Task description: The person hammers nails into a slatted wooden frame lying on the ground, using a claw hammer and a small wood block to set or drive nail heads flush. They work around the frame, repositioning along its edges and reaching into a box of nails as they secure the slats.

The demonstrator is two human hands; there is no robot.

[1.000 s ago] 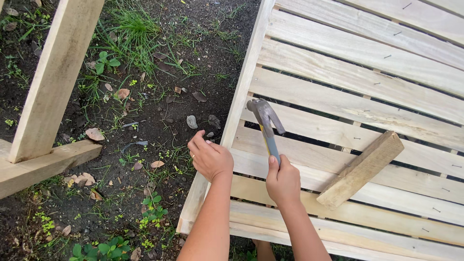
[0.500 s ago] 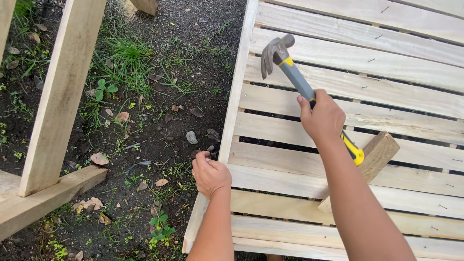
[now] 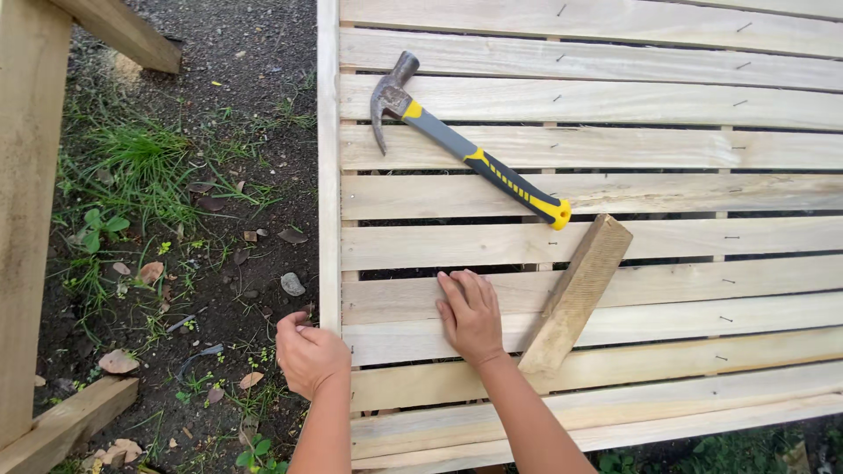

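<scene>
A slatted panel of pale wooden boards [image 3: 615, 101] lies flat on the ground and fills the right of the view. A claw hammer [image 3: 465, 149] with a grey, black and yellow handle lies loose across its upper slats. My right hand [image 3: 471, 314] rests palm down on a slat, fingers spread, holding nothing. Just to its right lies a short loose wooden block [image 3: 575, 294], set diagonally. My left hand [image 3: 307, 353] is at the panel's left edge board [image 3: 328, 175], fingers curled near it; whether it pinches anything is unclear.
Dark soil with grass, dead leaves and small stones [image 3: 291, 283] lies left of the panel. A frame of wooden beams [image 3: 26, 193] stands at the far left, with another beam [image 3: 70, 421] low at the bottom left. Nail heads dot the slats.
My right hand has set the hammer down on the upper slats and moved down onto a slat beside the block. My left hand stays at the panel's left edge.
</scene>
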